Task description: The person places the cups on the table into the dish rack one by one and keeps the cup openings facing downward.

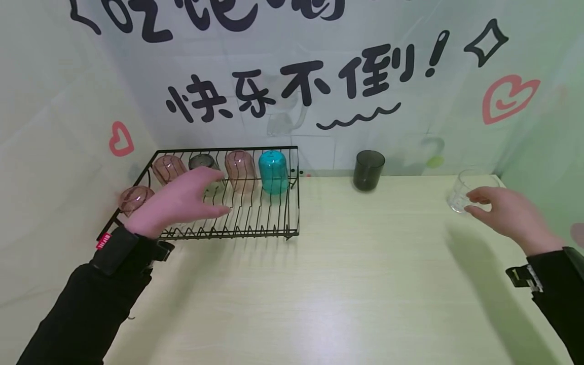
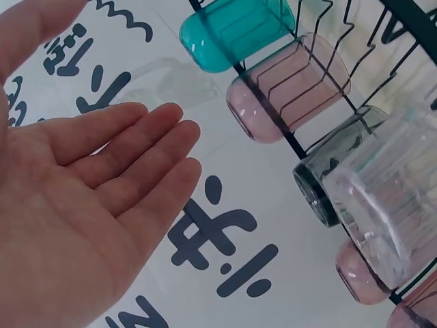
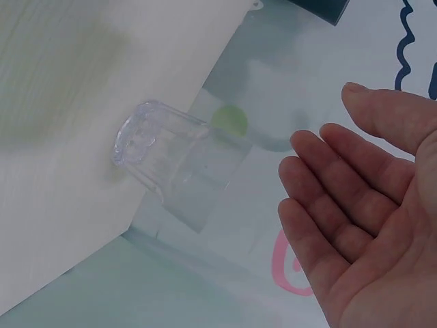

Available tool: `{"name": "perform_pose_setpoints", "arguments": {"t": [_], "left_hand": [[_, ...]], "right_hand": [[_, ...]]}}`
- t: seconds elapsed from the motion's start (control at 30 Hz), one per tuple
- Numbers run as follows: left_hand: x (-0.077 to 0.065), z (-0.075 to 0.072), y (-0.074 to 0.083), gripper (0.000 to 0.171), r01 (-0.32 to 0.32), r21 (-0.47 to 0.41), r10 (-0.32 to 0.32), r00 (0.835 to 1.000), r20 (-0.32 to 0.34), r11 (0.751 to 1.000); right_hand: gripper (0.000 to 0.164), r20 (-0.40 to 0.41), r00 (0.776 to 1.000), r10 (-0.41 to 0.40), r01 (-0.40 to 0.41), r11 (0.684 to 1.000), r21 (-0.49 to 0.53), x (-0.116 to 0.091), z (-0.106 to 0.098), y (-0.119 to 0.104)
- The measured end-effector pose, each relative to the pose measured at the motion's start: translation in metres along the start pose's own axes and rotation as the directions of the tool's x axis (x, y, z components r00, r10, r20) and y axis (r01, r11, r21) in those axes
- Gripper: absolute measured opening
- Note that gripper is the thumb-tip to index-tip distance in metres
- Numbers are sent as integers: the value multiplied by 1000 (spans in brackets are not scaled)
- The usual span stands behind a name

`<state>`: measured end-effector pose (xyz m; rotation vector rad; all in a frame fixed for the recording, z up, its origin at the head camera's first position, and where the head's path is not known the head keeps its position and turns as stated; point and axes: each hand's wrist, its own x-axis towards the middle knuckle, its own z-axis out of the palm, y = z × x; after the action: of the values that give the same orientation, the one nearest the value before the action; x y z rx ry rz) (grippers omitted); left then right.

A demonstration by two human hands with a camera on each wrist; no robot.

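Observation:
My left hand (image 1: 184, 197) hovers over the black wire rack (image 1: 246, 233), thumb and fingers spread apart with nothing held. On the rack, upside down, a teal cup (image 1: 274, 172) and a pink cup (image 1: 240, 170) stand right of the hand. Partly behind it is a grey cup (image 1: 203, 161). The left wrist view also shows a clear cup (image 2: 372, 212) beside the grey one, hidden by the hand in the head view. At the right, my right hand (image 1: 513, 213), fingers loosely bent, is close to a clear glass (image 3: 164, 154) that stands upright on the table; a gap separates them in the right wrist view.
Two more pink cups, one at the rack's back left (image 1: 168, 168) and one at its left side (image 1: 136, 198), sit on the wires. A dark grey cup (image 1: 368, 171) stands on the table (image 1: 328, 274) near the printed back sheet (image 1: 292, 137).

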<state>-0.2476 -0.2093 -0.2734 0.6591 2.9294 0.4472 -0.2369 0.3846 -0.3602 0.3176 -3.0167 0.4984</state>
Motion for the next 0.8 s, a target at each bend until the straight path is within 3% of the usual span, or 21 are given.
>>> {"name": "perform_pose_setpoints", "arguments": {"t": [0.5, 0.8], "left_hand": [[-4, 13, 11, 71, -42, 88, 43, 999, -12, 995], [-7, 21, 14, 70, -91, 42, 92, 995, -22, 995]], "right_hand": [[45, -95, 995, 11, -17, 998, -64, 13, 5, 16], [48, -107, 994, -8, -1, 997, -83, 18, 14, 24]]}}
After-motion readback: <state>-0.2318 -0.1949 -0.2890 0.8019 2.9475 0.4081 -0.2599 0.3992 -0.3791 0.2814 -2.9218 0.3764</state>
